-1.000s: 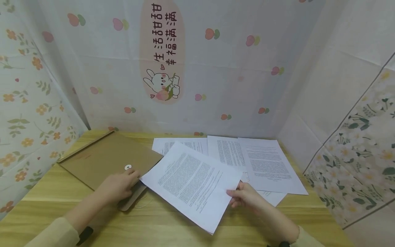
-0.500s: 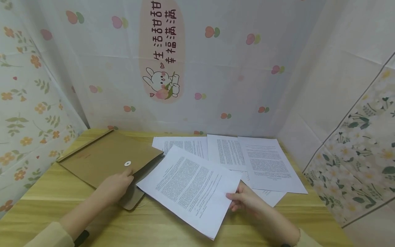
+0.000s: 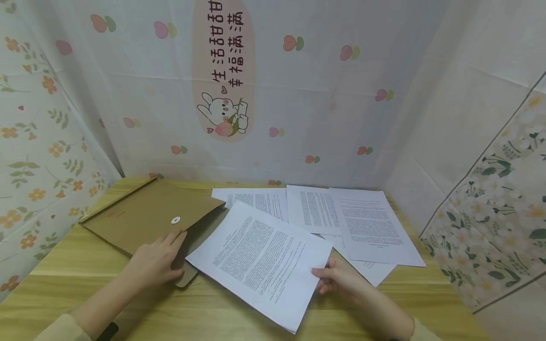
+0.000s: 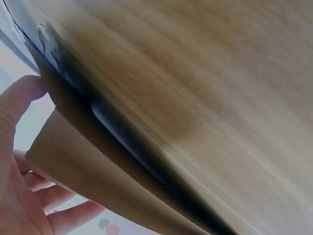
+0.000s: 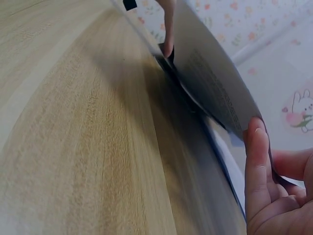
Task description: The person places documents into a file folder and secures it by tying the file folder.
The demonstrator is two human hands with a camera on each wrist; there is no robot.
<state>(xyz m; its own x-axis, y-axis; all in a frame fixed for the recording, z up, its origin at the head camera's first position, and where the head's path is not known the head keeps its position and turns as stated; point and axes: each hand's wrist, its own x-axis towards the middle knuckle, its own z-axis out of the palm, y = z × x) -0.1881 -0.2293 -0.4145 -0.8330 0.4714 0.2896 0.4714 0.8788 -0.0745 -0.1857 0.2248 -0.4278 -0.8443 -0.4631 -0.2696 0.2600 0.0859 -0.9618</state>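
My left hand holds the near corner of a brown kraft envelope, its fingers along the upper panel below a white round button. In the left wrist view the thumb touches the flap's edge, and the upper panel stands raised from it. Between right thumb and fingers my right hand pinches the right side of a sheaf of printed sheets. The sheaf tilts over the table, its left corner right at the envelope's mouth. From the right wrist its underside shows, bowed upward.
More printed sheets lie behind the sheaf: one at the back, one in the middle, and one at the right. They overlap on the wood-grain table. A printed curtain hangs along the table's back edge.
The envelope's upper panel has risen, widening its mouth, as the left hand shifted slightly left and its fingers straightened. The sheaf moved a little left and down in the right hand.
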